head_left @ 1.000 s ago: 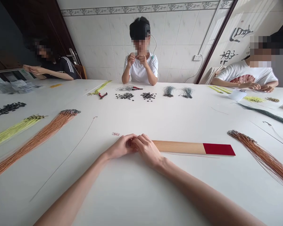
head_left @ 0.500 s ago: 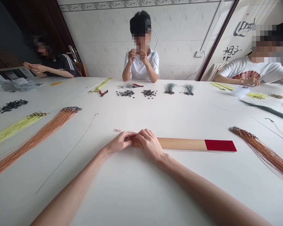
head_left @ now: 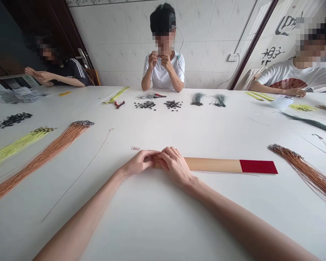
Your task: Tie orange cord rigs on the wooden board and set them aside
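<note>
A long, flat wooden board (head_left: 214, 164) with fine lines running along it lies across the table in front of me, its right end covered in red (head_left: 259, 166). My left hand (head_left: 137, 163) closes thumb and fingers around the board's left end. Beside it my right hand (head_left: 175, 167) rests over the board with curled fingers, its fingertips close to the left ones. What is pinched between the fingertips is hidden. A thin loose line (head_left: 233, 174) trails along the board's near edge. Just beyond my left hand lies a small printed label (head_left: 135, 148).
Bundles of orange-brown line (head_left: 57, 146) and yellow line (head_left: 21, 146) lie left, near a single hooked line (head_left: 78, 174). Another brown bundle (head_left: 299, 163) lies right. Farther off are black pieces (head_left: 145, 104), red-handled pliers (head_left: 119, 104) and three seated people (head_left: 164, 72).
The view has tilted and shifted slightly, so the board's red end appears a little farther right. Both hands stay at the board's left end, the left fingers stretched slightly more along it.
</note>
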A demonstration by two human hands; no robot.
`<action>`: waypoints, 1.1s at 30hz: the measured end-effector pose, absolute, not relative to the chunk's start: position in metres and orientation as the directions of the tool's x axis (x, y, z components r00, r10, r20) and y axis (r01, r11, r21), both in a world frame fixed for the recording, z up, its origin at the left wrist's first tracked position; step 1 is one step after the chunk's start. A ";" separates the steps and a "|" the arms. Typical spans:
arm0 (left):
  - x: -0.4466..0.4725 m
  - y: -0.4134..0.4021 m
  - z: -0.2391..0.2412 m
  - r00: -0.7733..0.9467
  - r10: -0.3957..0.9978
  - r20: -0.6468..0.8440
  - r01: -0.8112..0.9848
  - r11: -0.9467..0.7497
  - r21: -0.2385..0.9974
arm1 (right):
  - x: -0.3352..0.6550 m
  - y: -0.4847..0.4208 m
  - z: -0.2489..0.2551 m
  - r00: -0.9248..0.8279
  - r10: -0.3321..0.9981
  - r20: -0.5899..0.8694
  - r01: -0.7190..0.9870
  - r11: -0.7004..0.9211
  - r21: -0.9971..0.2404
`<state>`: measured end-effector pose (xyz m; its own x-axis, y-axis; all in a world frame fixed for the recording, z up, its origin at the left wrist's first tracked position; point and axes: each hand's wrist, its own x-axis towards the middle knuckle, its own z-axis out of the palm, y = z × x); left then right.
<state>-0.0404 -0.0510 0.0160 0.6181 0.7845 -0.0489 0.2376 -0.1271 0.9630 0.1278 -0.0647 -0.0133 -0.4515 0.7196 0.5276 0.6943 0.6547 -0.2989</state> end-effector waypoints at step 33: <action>-0.043 -0.050 0.015 0.540 0.839 -0.061 0.382 -0.181 0.906 | 0.130 -0.064 -0.013 -0.362 0.812 0.459 0.620 0.577 -0.532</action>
<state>-0.0431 -0.0504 0.0148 0.5405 0.8392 -0.0605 0.3823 -0.1809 0.9062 0.1302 -0.0645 -0.0130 -0.3617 0.8116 0.4587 0.6196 0.5769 -0.5323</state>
